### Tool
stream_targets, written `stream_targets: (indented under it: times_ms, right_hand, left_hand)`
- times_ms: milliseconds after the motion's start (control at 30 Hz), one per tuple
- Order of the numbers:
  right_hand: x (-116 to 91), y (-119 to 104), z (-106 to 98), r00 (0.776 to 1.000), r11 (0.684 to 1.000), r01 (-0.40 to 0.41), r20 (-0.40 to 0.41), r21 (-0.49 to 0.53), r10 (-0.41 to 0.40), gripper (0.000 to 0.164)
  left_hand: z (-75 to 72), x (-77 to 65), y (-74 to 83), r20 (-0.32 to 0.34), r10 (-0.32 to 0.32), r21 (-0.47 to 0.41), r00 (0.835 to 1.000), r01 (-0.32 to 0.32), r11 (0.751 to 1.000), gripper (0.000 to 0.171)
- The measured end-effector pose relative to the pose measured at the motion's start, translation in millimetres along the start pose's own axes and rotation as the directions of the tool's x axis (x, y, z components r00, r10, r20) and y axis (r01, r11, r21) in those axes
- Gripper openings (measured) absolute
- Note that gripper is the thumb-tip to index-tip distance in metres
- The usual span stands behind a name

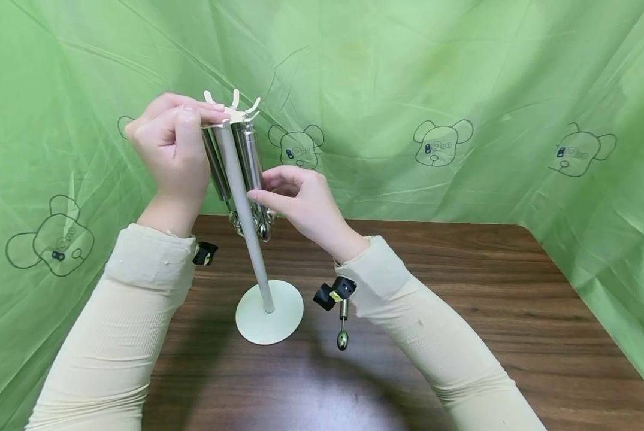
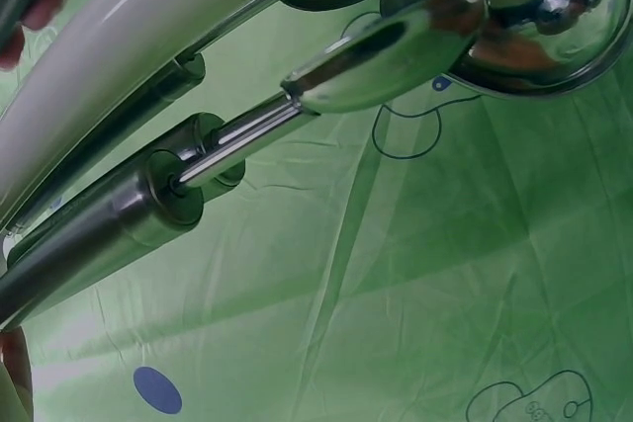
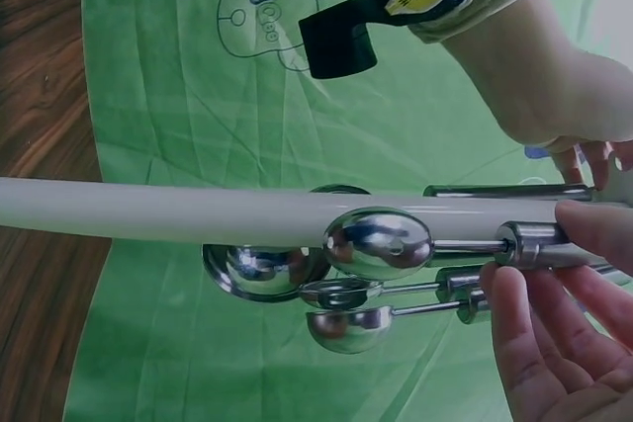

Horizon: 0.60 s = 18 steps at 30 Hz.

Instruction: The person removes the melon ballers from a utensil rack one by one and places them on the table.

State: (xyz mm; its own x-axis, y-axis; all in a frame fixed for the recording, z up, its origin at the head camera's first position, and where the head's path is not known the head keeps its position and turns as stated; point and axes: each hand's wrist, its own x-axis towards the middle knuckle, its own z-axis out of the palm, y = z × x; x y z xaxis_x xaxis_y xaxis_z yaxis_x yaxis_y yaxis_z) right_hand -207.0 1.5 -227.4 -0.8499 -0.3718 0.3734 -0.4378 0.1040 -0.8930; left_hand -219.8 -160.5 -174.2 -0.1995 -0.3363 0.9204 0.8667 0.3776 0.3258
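Observation:
A white stand with a round base and curved hooks on top stands on the table, leaning in the head view. Several metal measuring spoons hang from it, bowls downward. My left hand grips the stand's top beside the hooks; its fingertips partly cover the rack. Lower down, my right hand pinches the handle of one hanging spoon between thumb and fingers, close to the pole. In the left wrist view, spoon bowls and handles show beside the pole.
Another metal spoon lies on the brown wooden table below my right wrist, its handle partly hidden by a black wrist camera. Green cloth with printed bear heads surrounds the table at the back and sides.

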Motion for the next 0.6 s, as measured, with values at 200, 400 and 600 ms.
stream_targets:
  times_ms: [200,400,600]
  right_hand:
    - [-4,-4,-1,0.999,0.996,0.014,-0.033,0.084,-0.011,0.023]
    - [-10,-9,-6,0.996,0.987,0.063,-0.077,0.15,-0.052,0.024]
    - [-26,-11,-17,0.994,0.983,0.059,-0.105,0.176,-0.041,0.025]
  left_hand:
    - [-0.7,-0.3,-0.9,-0.004,0.001,0.004,1.0,-0.001,1.0,0.038]
    - [-1.2,-0.9,-1.5,0.003,-0.004,0.013,1.0,0.004,1.0,0.037]
    - [-2.0,0.7,-0.8,0.024,-0.003,0.031,1.0,0.002,1.0,0.038]
